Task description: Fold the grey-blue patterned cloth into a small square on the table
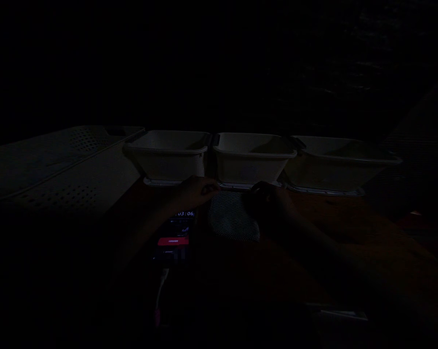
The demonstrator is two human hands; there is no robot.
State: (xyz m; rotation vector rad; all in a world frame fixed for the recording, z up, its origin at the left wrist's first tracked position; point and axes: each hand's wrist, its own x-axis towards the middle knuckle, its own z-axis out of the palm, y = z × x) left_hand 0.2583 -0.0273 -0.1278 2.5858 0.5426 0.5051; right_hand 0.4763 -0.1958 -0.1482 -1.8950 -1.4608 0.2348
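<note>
The scene is very dark. My left hand point(197, 190) rests at the far left corner of a small patterned cloth point(233, 220) lying on the table. My right hand point(267, 196) sits at the cloth's far right corner. Both hands have curled fingers that seem to pinch the cloth's far edge, though the darkness hides the grip. Just beyond the hands stand three white tubs in a row: the left tub point(170, 155), the middle tub point(253, 157) and the right tub point(335, 162).
A phone point(177, 232) with a lit screen and a red bar lies left of the cloth, a cable point(160, 291) running from it toward me. A perforated pale lid or panel point(58, 165) lies at the left. The reddish table point(331, 218) extends right.
</note>
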